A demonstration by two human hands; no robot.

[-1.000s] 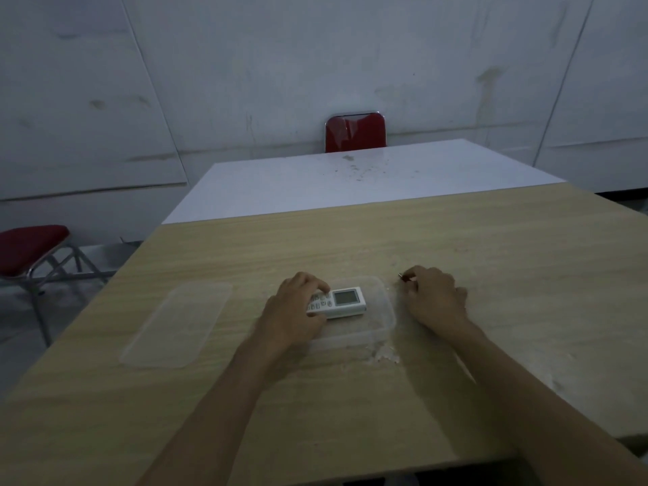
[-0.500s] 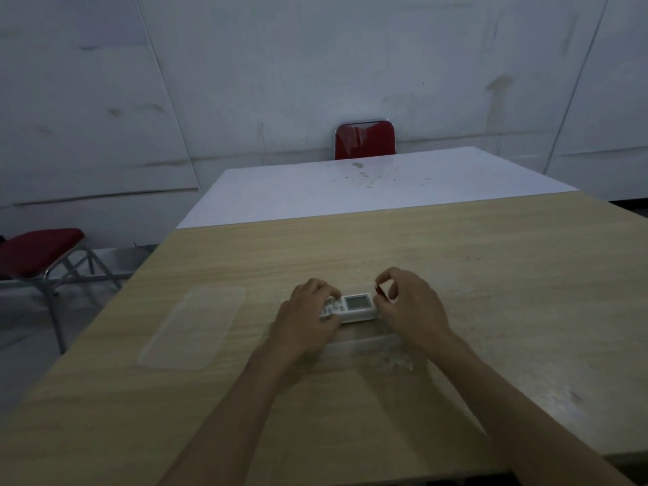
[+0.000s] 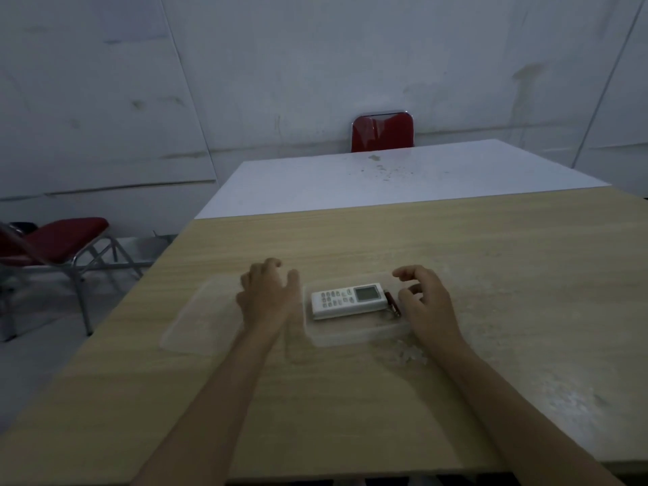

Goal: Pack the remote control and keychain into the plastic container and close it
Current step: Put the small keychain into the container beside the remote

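Observation:
A white remote control with a small grey screen lies flat inside the clear plastic container on the wooden table. A small dark keychain lies in the container against the remote's right end. The clear lid lies flat on the table to the left. My left hand rests over the lid's right end, fingers apart, holding nothing. My right hand hovers just right of the keychain with curled, parted fingers and nothing in them.
The wooden table meets a white table beyond it. One red chair stands behind the white table, another red chair at the left on the floor. White scuffs mark the wood near the container.
My left hand let go of the remote and moved left onto the lid. My right hand released the keychain into the container beside the remote and drew back to the right.

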